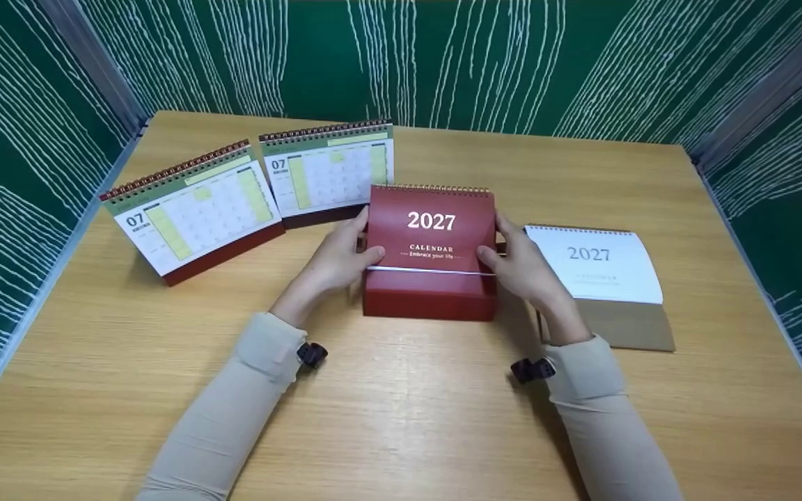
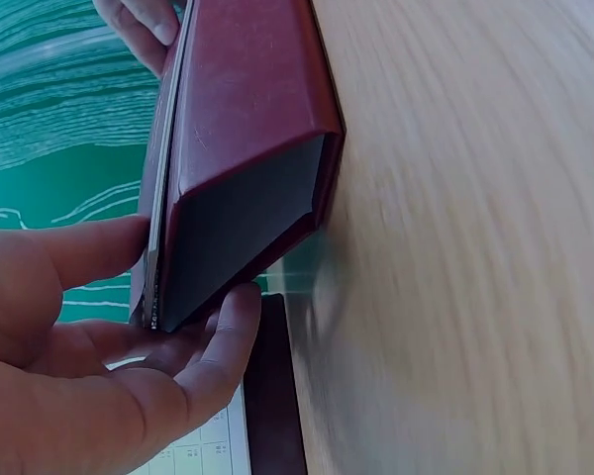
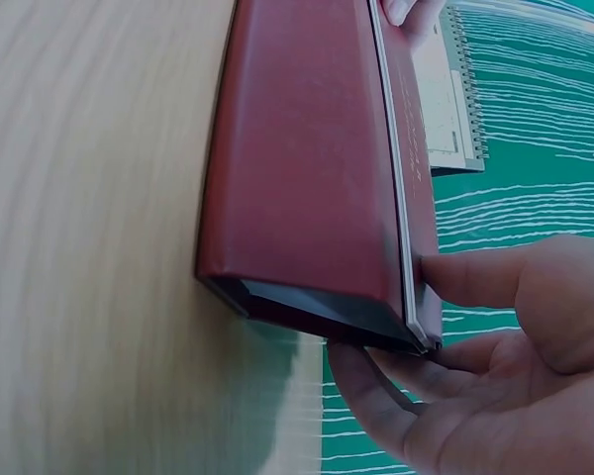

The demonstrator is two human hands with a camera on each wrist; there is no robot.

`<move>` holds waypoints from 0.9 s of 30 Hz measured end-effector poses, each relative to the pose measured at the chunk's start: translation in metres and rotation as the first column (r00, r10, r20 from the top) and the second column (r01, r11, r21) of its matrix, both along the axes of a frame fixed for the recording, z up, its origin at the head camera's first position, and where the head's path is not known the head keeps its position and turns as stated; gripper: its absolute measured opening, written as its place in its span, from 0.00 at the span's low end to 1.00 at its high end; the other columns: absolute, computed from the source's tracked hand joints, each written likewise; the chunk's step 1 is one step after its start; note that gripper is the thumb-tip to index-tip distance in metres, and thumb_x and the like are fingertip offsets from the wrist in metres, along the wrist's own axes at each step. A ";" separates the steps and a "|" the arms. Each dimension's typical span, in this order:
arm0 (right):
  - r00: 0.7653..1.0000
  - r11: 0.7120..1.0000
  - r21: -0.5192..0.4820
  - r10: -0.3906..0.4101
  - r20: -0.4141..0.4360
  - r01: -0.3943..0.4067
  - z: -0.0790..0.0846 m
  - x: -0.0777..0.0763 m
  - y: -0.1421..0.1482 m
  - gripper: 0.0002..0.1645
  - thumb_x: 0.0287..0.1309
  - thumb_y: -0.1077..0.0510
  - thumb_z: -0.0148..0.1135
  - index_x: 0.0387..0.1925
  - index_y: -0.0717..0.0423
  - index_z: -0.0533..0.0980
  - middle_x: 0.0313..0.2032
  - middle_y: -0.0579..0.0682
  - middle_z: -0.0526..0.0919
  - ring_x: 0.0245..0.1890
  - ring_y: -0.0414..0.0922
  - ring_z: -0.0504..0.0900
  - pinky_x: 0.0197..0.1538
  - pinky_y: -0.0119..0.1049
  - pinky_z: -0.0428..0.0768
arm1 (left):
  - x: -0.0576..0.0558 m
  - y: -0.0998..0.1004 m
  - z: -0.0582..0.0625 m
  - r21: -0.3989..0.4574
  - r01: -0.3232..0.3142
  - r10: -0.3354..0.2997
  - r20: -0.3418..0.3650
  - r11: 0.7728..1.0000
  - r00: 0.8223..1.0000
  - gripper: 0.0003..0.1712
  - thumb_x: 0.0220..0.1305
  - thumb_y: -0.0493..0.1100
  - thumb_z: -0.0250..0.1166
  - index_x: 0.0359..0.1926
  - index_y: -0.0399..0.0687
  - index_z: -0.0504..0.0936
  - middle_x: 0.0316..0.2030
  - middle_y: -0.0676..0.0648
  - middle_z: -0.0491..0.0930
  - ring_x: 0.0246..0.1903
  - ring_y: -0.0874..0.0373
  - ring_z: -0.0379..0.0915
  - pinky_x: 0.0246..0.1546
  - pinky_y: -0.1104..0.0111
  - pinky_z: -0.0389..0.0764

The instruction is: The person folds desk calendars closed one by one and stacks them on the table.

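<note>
A dark red desk calendar [image 1: 431, 240] marked 2027 stands on the table between both hands, its gold spiral along the top. My left hand [image 1: 338, 254] grips its left edge, thumb on the front cover and fingers behind. On the opposite edge my right hand [image 1: 526, 261] holds it in the same way. Both wrist views show the hollow, tent-shaped base of the red calendar [image 2: 252, 89] from its open ends, resting on or very near the wood. In the right wrist view the right thumb [image 3: 475, 277] lies against the cover's pages.
Two calendars open at 07, one farther left [image 1: 199, 216] and one behind [image 1: 331, 170], stand at the back left. A white 2027 calendar [image 1: 599, 268] on a brown base stands right, close to the right hand. Green walls [image 1: 470, 62] with white lines enclose the wooden table [image 1: 401, 410].
</note>
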State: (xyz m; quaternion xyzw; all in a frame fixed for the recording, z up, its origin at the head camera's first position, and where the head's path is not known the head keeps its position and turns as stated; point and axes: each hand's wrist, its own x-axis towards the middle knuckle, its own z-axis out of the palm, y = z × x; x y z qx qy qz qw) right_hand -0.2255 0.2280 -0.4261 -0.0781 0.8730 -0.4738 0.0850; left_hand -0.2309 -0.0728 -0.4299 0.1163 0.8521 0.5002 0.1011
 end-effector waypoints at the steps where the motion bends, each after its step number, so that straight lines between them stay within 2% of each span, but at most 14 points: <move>1: 1.000 1.000 0.000 0.001 0.004 -0.001 0.000 0.000 0.000 0.46 0.79 0.62 0.54 0.86 0.53 0.43 0.78 0.64 0.62 0.68 0.62 0.77 0.67 0.52 0.80 | 0.000 0.000 0.000 0.006 -0.001 0.001 0.006 1.000 1.000 0.46 0.76 0.37 0.63 0.86 0.56 0.51 0.61 0.40 0.76 0.60 0.47 0.74 0.69 0.52 0.71; 4: 1.000 1.000 -0.004 0.004 0.020 -0.004 -0.001 0.000 -0.001 0.47 0.79 0.63 0.53 0.86 0.56 0.39 0.80 0.64 0.59 0.68 0.63 0.76 0.66 0.52 0.81 | 0.001 0.001 -0.001 0.022 -0.008 0.007 0.030 1.000 1.000 0.45 0.76 0.36 0.63 0.86 0.54 0.52 0.63 0.41 0.76 0.61 0.47 0.73 0.69 0.52 0.71; 7: 1.000 1.000 0.013 0.003 0.029 -0.003 -0.002 0.000 -0.001 0.48 0.79 0.62 0.53 0.85 0.60 0.37 0.80 0.65 0.58 0.69 0.64 0.76 0.66 0.52 0.81 | 0.002 0.002 0.000 0.031 -0.011 0.009 0.053 0.999 0.999 0.45 0.76 0.35 0.62 0.86 0.50 0.51 0.69 0.40 0.74 0.65 0.48 0.71 0.72 0.52 0.68; 14: 0.999 0.999 0.043 0.014 0.034 -0.016 -0.004 0.000 -0.002 0.49 0.79 0.63 0.54 0.85 0.61 0.35 0.80 0.65 0.59 0.68 0.61 0.76 0.66 0.52 0.81 | 0.003 0.002 0.000 0.010 -0.013 0.012 0.103 1.000 0.995 0.48 0.76 0.36 0.62 0.86 0.48 0.44 0.82 0.41 0.58 0.75 0.50 0.61 0.78 0.54 0.60; 17: 0.999 0.999 0.044 0.027 0.038 -0.029 -0.005 0.001 -0.003 0.49 0.79 0.63 0.53 0.85 0.62 0.35 0.81 0.65 0.57 0.69 0.62 0.75 0.67 0.53 0.79 | 0.003 0.002 -0.001 0.002 -0.011 0.011 0.117 1.000 0.993 0.49 0.76 0.36 0.62 0.86 0.48 0.43 0.83 0.42 0.55 0.77 0.51 0.58 0.80 0.54 0.58; 27: 0.997 0.994 0.103 0.042 0.061 -0.048 -0.008 -0.001 -0.002 0.48 0.79 0.62 0.53 0.84 0.66 0.36 0.82 0.67 0.50 0.75 0.65 0.66 0.75 0.54 0.70 | 0.003 0.001 -0.002 -0.061 0.030 -0.022 0.128 0.998 0.991 0.50 0.77 0.37 0.61 0.86 0.46 0.39 0.82 0.38 0.55 0.75 0.47 0.62 0.78 0.54 0.61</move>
